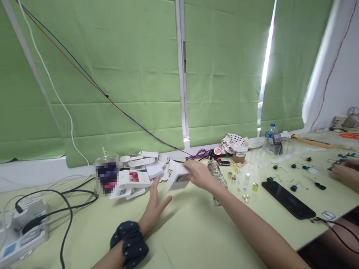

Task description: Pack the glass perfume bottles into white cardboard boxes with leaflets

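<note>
The white box (176,181) is tilted over the worktop (186,237), its right end in the person's right hand (196,174). It is probably light, thin card that dents easily, best held by its edges. Blur hides the exact finger placement. The left hand (154,205), spread and empty, is just beside it, near piled cartons (134,178).

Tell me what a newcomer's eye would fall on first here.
Broad green blinds fill the upper part of the view. Below them, near the middle, the right hand holds a white box, with a pile of white boxes to its left. A dark scrunchie circles the wrist of the left hand.
</note>
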Demonstrator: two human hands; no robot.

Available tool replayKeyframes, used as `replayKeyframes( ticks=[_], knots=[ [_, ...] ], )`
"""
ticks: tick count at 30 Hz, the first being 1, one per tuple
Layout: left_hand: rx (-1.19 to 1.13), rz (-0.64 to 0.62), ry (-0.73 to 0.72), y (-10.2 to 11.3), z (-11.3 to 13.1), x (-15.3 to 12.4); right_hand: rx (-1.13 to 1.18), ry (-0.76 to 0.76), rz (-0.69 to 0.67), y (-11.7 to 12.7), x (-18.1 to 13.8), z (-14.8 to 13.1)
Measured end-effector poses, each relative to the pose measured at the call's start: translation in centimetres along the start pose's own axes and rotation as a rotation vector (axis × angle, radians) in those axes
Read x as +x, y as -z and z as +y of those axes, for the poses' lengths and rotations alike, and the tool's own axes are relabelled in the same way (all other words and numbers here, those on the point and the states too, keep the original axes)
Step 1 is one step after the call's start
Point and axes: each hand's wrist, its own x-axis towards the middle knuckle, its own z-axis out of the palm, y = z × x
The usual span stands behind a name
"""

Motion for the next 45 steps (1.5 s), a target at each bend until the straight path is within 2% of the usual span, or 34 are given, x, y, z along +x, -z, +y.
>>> replayKeyframes(
  ticks=[2,3,5,6,7,9,12,15,17,19,25,28,32,36,38,39,41,45],
  knots=[
    [-0.238,-0.166,0.100,2.0,1.1,-1.2,0.277,0.165,0.005,-1.9,-2.1,-0.7],
    [-0.299,-0.302,0.126,2.8,1.7,-1.6,0.409,0.239,-0.001,-3.1,-2.9,-1.1],
    [-0.343,-0.520,0.141,4.0,2.8,-2.1,0.621,0.346,-0.025,-5.3,-3.8,-2.0],
    [-0.331,-0.567,0.147,4.3,3.4,-2.2,0.703,0.369,-0.022,-6.2,-4.2,-2.4],
    [-0.308,-0.573,0.147,4.4,3.8,-2.4,0.773,0.377,-0.021,-6.9,-4.4,-2.7],
    [-0.253,-0.506,0.126,4.0,4.5,-2.7,0.891,0.332,-0.022,-7.7,-4.9,-3.1],
    [-0.177,-0.348,0.078,3.0,4.7,-3.3,1.107,0.086,-0.046,-7.9,-5.6,-2.8],
    [-0.070,-0.187,0.120,2.2,4.7,-3.9,1.407,-0.212,-0.216,-8.0,-6.0,-2.1],
    [0.018,-0.122,0.146,2.0,4.8,-4.2,1.544,-0.296,-0.369,-8.2,-6.2,-2.1],
    [0.120,-0.096,0.142,1.9,5.2,-4.5,1.585,-0.337,-0.416,-8.5,-6.4,-2.4],
    [0.467,-0.143,0.080,1.7,6.1,-5.2,1.406,-0.486,-0.288,-9.4,-6.6,-3.7],
    [0.481,-0.157,0.057,2.1,5.9,-5.1,1.382,-0.478,-0.281,-9.6,-6.4,-3.4],
    [0.324,-0.137,0.048,3.1,5.1,-4.7,1.357,-0.329,-0.244,-9.5,-6.4,-2.6],
    [0.291,-0.103,0.074,3.6,4.7,-4.5,0.903,-0.061,0.045,-9.5,-6.7,-2.6],
    [0.336,-0.101,0.119,3.5,4.9,-4.5,0.757,0.033,0.093,-9.8,-6.7,-3.0],
    [0.377,-0.105,0.140,3.5,5.1,-4.6,0.765,0.045,0.069,-10.0,-6.7,-3.2],
    [0.509,-0.119,0.161,3.5,5.7,-4.6,0.924,-0.019,-0.046,-10.4,-6.7,-3.6],
    [0.874,-0.244,0.140,4.0,7.1,-4.2,1.481,-0.352,-0.282,-11.0,-6.6,-4.2]
  ],
)
